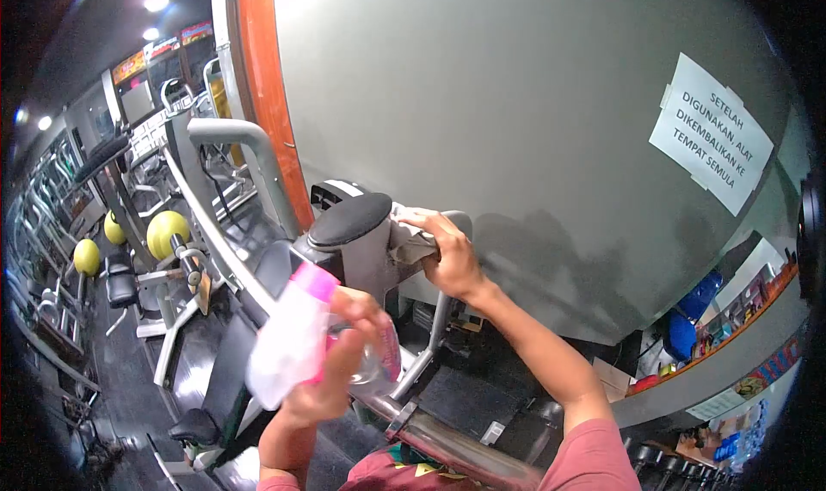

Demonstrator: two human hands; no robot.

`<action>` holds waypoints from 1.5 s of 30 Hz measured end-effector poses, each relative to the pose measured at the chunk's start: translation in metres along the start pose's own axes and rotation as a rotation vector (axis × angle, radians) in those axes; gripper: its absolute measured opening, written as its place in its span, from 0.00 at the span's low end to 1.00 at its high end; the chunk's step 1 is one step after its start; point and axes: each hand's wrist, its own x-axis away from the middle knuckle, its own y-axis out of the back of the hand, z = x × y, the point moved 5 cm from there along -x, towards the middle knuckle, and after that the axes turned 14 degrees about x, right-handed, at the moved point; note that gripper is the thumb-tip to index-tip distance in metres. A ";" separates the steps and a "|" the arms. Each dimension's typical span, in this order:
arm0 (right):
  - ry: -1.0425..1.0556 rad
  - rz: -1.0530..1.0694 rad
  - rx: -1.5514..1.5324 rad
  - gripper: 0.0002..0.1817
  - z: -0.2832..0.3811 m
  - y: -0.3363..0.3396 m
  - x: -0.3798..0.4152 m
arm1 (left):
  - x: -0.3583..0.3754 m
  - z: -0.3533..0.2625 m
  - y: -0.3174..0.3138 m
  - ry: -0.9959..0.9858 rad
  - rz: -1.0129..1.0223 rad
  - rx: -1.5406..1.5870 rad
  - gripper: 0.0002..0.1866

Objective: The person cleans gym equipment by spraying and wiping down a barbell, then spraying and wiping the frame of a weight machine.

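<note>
The left hand (pixel 331 353) is curled around a pink-and-white plastic spray bottle (pixel 288 345), which is blurred and partly hidden by it. Farther forward, the right hand (pixel 453 257), half curled, holds a crumpled grey cloth (pixel 410 243), partly covered, just beside a black oval pad (pixel 351 219).

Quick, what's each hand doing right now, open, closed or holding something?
Left hand: closed around a pink-and-white spray bottle, slightly blurred.
Right hand: holding a grey cloth beside the black pad.
</note>
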 end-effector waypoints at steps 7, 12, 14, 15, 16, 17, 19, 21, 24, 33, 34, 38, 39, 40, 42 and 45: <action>-0.365 0.268 0.142 0.29 -0.150 -0.038 0.011 | 0.009 0.057 0.009 0.009 0.070 -0.374 0.08; -0.480 0.364 0.054 0.26 -0.175 -0.050 0.005 | 0.018 0.067 0.015 0.285 -0.028 -0.449 0.05; -0.398 0.342 -0.077 0.28 -0.131 -0.040 -0.008 | 0.022 0.070 0.017 0.366 -0.079 -0.407 0.07; -0.345 0.347 -0.089 0.31 -0.107 -0.035 -0.012 | 0.021 0.068 0.017 0.367 -0.076 -0.404 0.07; -0.284 0.338 -0.217 0.33 -0.068 -0.020 -0.019 | 0.022 0.068 0.019 0.414 -0.083 -0.441 0.07; -0.187 0.320 -0.229 0.33 -0.040 -0.008 -0.023 | 0.022 0.070 0.022 0.461 -0.092 -0.477 0.07; 0.012 0.213 -0.273 0.33 -0.018 -0.003 -0.023 | 0.023 0.074 0.025 0.494 -0.116 -0.485 0.07; 0.064 0.177 -0.227 0.33 -0.020 -0.004 -0.020 | 0.024 0.076 0.027 0.531 -0.143 -0.494 0.07; -0.104 0.161 -0.087 0.29 -0.081 -0.029 -0.006 | 0.023 0.076 0.025 0.539 -0.119 -0.546 0.07; -0.729 0.155 -0.103 0.28 -0.288 -0.096 0.079 | 0.026 0.081 0.025 0.582 -0.109 -0.506 0.08; -0.815 0.139 0.016 0.27 -0.318 -0.116 0.095 | 0.026 0.082 0.027 0.610 -0.125 -0.492 0.08; -1.204 0.038 -0.068 0.23 -0.319 -0.128 0.126 | 0.031 0.089 0.034 0.649 -0.080 -0.600 0.09; -1.211 -0.034 -0.120 0.20 -0.318 -0.131 0.129 | 0.032 0.091 0.035 0.660 -0.080 -0.605 0.09; -1.219 -0.030 -0.125 0.20 -0.315 -0.134 0.134 | 0.031 0.091 0.034 0.616 -0.062 -0.630 0.09; -1.122 -0.260 -0.302 0.19 -0.314 -0.135 0.137 | 0.030 0.091 0.032 0.570 -0.042 -0.662 0.09; -1.029 -0.369 -0.461 0.19 -0.293 -0.125 0.141 | 0.031 0.093 0.035 0.618 -0.115 -0.655 0.09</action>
